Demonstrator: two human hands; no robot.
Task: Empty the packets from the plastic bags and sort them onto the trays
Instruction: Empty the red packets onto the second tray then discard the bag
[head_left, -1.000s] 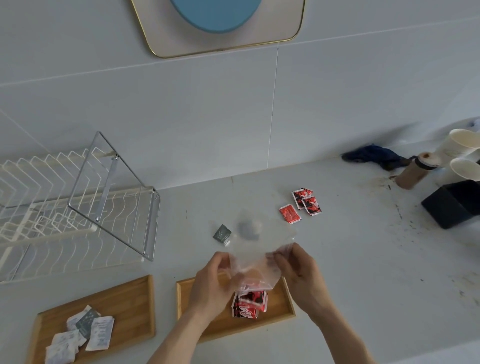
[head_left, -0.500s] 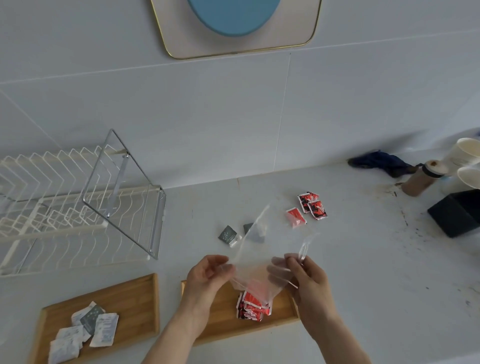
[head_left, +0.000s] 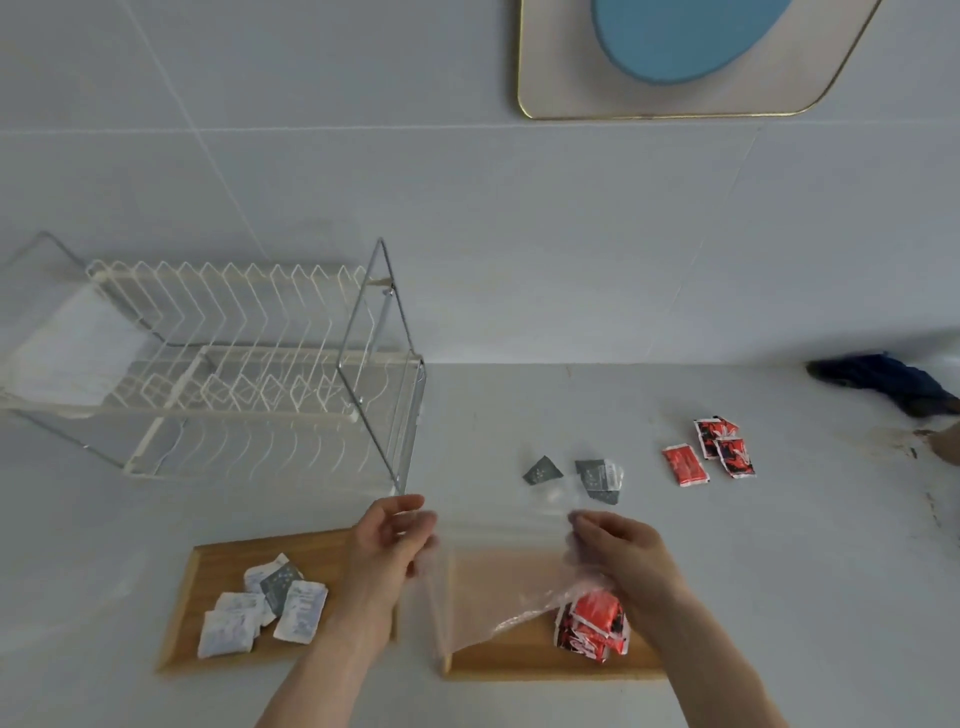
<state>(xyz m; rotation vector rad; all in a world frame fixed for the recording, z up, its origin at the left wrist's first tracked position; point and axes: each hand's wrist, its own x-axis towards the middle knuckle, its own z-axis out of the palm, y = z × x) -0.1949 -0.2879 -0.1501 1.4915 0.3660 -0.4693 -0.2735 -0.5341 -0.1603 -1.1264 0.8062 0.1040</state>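
My left hand and my right hand each pinch an edge of a clear plastic bag, stretched flat between them above the right wooden tray. A heap of red packets lies on that tray under my right wrist. The left wooden tray holds several white and grey packets. On the counter beyond my hands lie two grey packets and three red packets.
A white wire dish rack with a metal frame stands at the back left against the tiled wall. A dark blue cloth lies at the far right. A brownish object shows at the right edge.
My hands have drawn apart and pulled the bag out wide and flat. The view has swung to the left, so the cups and black box at the right have left the frame.
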